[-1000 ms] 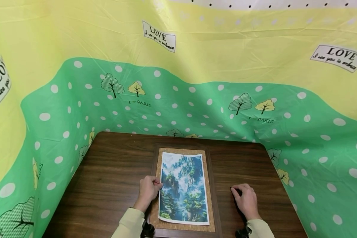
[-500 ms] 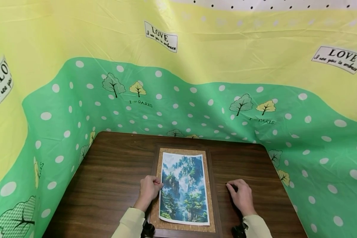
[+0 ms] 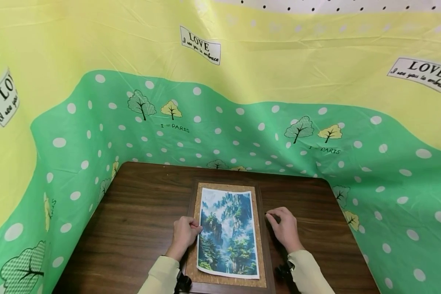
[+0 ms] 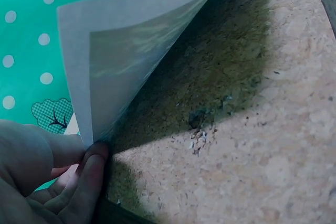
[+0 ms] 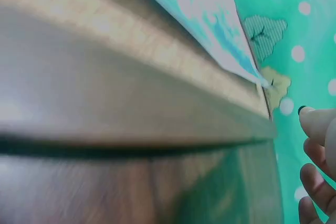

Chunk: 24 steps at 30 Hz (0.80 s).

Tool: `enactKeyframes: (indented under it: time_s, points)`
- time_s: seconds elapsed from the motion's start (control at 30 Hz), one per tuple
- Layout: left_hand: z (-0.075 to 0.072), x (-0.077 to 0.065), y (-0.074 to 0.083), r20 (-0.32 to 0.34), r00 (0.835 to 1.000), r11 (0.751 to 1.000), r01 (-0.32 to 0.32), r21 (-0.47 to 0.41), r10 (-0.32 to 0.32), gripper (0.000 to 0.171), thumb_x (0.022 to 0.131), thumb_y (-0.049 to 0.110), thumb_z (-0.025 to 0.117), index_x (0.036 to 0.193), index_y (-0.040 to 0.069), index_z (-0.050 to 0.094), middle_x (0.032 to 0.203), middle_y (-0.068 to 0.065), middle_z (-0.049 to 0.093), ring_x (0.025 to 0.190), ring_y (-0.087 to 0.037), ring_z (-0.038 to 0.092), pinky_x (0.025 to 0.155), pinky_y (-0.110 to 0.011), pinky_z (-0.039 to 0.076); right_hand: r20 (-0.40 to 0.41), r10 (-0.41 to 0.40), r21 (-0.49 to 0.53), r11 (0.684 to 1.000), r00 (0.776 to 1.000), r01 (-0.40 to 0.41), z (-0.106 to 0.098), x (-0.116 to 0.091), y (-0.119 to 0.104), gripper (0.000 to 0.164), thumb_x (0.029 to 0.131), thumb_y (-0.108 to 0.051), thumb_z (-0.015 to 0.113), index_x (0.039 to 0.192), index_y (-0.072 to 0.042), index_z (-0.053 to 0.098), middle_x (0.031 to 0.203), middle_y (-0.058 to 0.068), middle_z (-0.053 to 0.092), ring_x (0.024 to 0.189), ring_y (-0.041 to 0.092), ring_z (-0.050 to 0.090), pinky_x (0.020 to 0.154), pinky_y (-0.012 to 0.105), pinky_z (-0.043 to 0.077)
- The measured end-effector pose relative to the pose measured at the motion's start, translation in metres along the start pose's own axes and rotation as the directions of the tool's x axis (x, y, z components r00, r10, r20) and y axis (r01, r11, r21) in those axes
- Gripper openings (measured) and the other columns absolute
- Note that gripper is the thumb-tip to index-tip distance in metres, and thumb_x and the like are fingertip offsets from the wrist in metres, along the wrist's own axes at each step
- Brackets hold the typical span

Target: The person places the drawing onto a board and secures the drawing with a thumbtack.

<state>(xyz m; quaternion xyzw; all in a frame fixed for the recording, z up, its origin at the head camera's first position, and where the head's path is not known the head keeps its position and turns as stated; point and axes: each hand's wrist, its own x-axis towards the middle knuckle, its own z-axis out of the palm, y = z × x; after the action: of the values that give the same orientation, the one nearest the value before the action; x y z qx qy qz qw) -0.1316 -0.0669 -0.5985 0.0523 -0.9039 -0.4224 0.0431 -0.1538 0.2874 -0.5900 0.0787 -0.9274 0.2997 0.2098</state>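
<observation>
A printed landscape picture (image 3: 228,232) with a white border lies on a wood-framed cork board (image 3: 225,281). My left hand (image 3: 185,236) pinches the print's left edge between thumb and finger. Seen from the left wrist, the print's near corner (image 4: 73,24) curls up off the cork and casts a shadow on it. My right hand (image 3: 284,228) is just right of the board's frame. Its thumb and forefinger pinch a tiny black thing (image 3: 266,213); in the right wrist view the black tip (image 5: 302,109) shows at the fingertips, too small to name.
The board lies on a dark brown wooden table (image 3: 143,204). A green and yellow curtain (image 3: 213,130) with white dots and trees encloses the table's back and sides. Black wrist cameras (image 3: 183,281) are strapped over the sleeves.
My right hand has moved left and slightly away from me, toward the board's right frame, with the tiny black thing. My left hand stays at the print's left edge.
</observation>
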Motion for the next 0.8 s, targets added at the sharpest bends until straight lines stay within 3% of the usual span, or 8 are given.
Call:
enactKeyframes:
  time_s: [0.33, 0.6, 0.8]
  points:
    - [0.000, 0.000, 0.001, 0.017, 1.000, 1.000, 0.016, -0.021, -0.016, 0.021, 0.081, 0.015, 0.084, 0.066, 0.018, 0.070, 0.060, 0.010, 0.061, 0.057, -0.007, 0.054, 0.058, -0.031, 0.049, 0.090, -0.036, 0.080, 0.996, 0.995, 0.028, 0.021, 0.027, -0.027, 0.008, 0.090, -0.017, 0.077, 0.097, -0.012, 0.079, 0.098, 0.004, 0.066, 0.094, 0.027, 0.063, 0.083, 0.051, 0.052]
    - [0.000, 0.000, 0.002, 0.007, 0.999, 0.999, 0.033, -0.031, -0.033, 0.020, 0.080, 0.014, 0.084, 0.067, 0.017, 0.070, 0.060, 0.009, 0.062, 0.059, -0.008, 0.055, 0.059, -0.031, 0.050, 0.144, -0.037, 0.121, 0.992, 0.989, 0.019, 0.036, 0.042, -0.040, 0.008, 0.093, -0.018, 0.074, 0.098, -0.014, 0.079, 0.095, -0.001, 0.064, 0.085, 0.018, 0.059, 0.074, 0.041, 0.049]
    - [0.000, 0.000, 0.001, -0.003, 1.000, 0.999, 0.019, -0.035, -0.019, 0.020, 0.079, 0.012, 0.085, 0.066, 0.015, 0.071, 0.059, 0.007, 0.063, 0.058, -0.008, 0.056, 0.059, -0.032, 0.051, 0.172, -0.051, 0.145, 0.989, 0.984, 0.026, 0.048, 0.052, -0.047, 0.011, 0.093, -0.016, 0.073, 0.101, -0.010, 0.079, 0.095, 0.002, 0.064, 0.083, 0.022, 0.059, 0.071, 0.042, 0.047]
